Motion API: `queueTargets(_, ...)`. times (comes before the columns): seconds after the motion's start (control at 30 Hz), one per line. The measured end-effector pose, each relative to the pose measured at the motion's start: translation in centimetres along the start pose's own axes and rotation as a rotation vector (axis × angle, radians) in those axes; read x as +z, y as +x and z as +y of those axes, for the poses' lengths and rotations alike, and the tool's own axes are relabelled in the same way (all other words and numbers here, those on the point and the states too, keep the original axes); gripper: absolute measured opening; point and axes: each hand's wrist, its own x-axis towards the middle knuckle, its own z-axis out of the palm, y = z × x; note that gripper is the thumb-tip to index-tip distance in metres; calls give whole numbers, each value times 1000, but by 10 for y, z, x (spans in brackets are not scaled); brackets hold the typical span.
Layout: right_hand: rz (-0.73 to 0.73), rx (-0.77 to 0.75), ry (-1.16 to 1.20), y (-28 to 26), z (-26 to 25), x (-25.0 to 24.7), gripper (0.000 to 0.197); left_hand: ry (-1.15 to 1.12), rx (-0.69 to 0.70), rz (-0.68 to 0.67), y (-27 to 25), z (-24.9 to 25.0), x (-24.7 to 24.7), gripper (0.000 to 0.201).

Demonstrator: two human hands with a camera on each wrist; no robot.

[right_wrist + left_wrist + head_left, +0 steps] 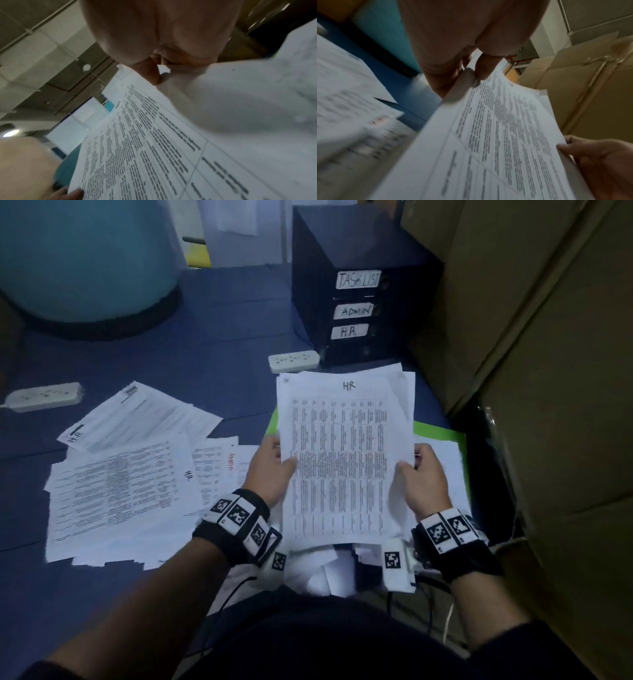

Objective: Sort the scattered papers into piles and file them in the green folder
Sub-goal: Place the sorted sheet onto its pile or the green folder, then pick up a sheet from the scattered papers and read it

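Observation:
Both hands hold up a stack of printed papers point(342, 446) whose top sheet is marked "HR" and carries a table. My left hand point(274, 467) grips the stack's left edge, thumb on top. On the right edge my right hand point(421, 470) pinches it the same way. The wrist views show the stack point(496, 142) point(154, 148) close up with thumbs on its edges. The green folder point(442, 433) lies open under the stack, mostly covered by white sheets. Scattered papers point(130, 474) lie on the blue table to the left, several marked "HR".
A black drawer unit point(356, 289) labelled TASKLIST, ADMIN and HR stands behind the stack. Two white power strips point(294, 360) point(44, 396) lie on the table point(212, 344). A teal cylinder point(85, 258) stands back left. Cardboard boxes point(555, 371) wall the right side.

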Motion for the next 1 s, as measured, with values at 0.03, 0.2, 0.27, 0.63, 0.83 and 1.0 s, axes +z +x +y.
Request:
queueTargets(0.03,35,44,-32,3,10,-14,21,-13,-7,-51,2,2,17,25)
queueTargets(0.2,202,205,-168,11,48,-62,27,-23,-119,-230,5,7,89,38)
queueTargets(0.27,234,276,-192,17,65,-70,36,26,-157,-321,5,3,107,54)
queueTargets(0.63,29,266,-398,11,89,-69,37,82,-253,-518,9,-30,112,96)
queueTargets(0.83,-118,54,-335,10,31,-19,41,16,-138,-151,7,-40,16,50)
queueTargets(1.0,-409,-56,-328,-8,-18,82,38,124,-152,120,2,-73,-98,44)
